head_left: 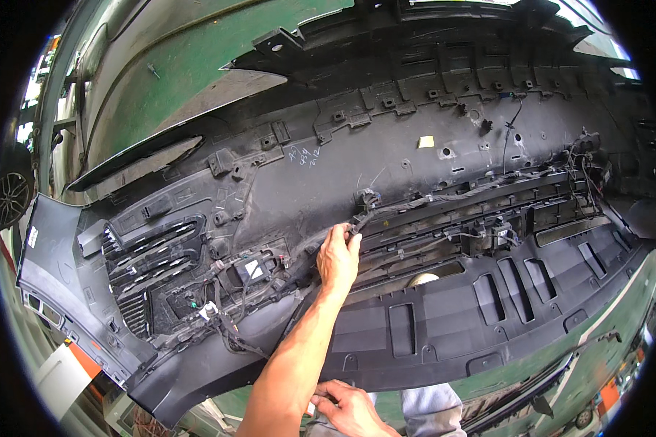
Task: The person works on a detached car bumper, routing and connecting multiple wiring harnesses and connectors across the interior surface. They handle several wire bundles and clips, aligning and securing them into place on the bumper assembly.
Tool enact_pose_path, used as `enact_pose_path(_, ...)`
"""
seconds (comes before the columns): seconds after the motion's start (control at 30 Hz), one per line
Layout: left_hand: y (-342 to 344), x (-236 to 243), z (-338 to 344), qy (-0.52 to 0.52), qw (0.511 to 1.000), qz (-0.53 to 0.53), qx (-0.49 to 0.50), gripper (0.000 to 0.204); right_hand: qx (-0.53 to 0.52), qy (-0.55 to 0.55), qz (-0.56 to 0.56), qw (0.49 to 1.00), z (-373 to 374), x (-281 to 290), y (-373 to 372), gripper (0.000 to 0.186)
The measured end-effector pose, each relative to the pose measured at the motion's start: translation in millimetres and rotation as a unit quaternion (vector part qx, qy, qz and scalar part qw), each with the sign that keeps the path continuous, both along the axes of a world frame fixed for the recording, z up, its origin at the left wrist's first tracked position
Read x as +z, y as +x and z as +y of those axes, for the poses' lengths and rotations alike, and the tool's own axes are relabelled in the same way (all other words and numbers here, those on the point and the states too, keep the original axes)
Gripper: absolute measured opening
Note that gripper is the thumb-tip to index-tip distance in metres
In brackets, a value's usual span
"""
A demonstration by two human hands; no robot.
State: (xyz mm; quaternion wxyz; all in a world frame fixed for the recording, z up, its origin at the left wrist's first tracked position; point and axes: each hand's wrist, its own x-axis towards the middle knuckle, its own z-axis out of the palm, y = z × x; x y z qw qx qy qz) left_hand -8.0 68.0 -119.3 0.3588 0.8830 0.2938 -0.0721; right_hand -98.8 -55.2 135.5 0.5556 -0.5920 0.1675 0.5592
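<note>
Head view: the left hand (337,264) reaches up over the work, its thumb and fingertips drawn narrowly together on a black wiring harness (452,196). The right hand (348,409) is low, near the left forearm, its fingers curled; whether it holds anything I cannot tell.

The harness lies along the inner side of a large black bumper cover (386,164), running from the left hand toward the right end above the grille bars. It is dark, slim and gently bent, thicker in some stretches, with thinner leads branching off near the far right.

The cover is matt black, scuffed and dusty, with rows of clips and brackets on its upper part. It bears one small yellow sticker (426,142) and one patch of pale handwriting (304,156). Left of the hand sit one black box (251,272) with a pale label, one white connector (209,312) and one slatted vent (160,251) with a rounded end. Below the grille, a curved lower panel (444,328) carries five tall rectangular slots or recesses: one set apart toward the left, three grouped, one toward the right.

Beyond the cover spreads a green floor (219,54), with one small bolt (153,71) on it. One spoked wheel (13,197) stands at the far left.
</note>
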Motion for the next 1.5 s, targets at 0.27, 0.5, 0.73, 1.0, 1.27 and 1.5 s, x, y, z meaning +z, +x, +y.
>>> enact_pose_path(0.27, 8.5, -2.3, 3.5, 0.080, 0.996, 0.007, -0.049, 0.027, 0.004, 0.030, -0.016, 0.999, 4.3, 2.0, 1.6, 0.012)
enact_pose_path(0.5, 11.9, -0.7, 7.9, 0.078, 0.992, 0.016, -0.100, 0.028, -0.036, 0.049, 0.068, 0.996, 1.0, 8.8, 9.4, 0.011)
enact_pose_path(0.73, 12.8, -5.2, 6.7, 0.105, 0.989, 0.015, -0.106, 0.026, -0.082, 0.059, 0.047, 0.994, -1.2, 4.1, 5.8, 0.011)
enact_pose_path(1.0, 27.3, 7.6, 30.5, -0.001, 0.993, 0.109, -0.037, 0.044, -0.099, 0.065, 0.022, 0.993, -10.8, 7.6, 11.5, 0.014)
enact_pose_path(1.27, 18.7, 36.9, 81.0, 0.004, 0.930, 0.329, -0.163, 0.039, -0.018, 0.081, 0.020, 0.996, -8.9, -11.1, -6.6, 0.026)
enact_pose_path(1.5, -2.7, 44.3, 43.4, 0.107, 0.887, 0.391, -0.223, 0.032, -0.034, 0.078, 0.055, 0.995, -16.6, -13.3, -7.7, 0.027)
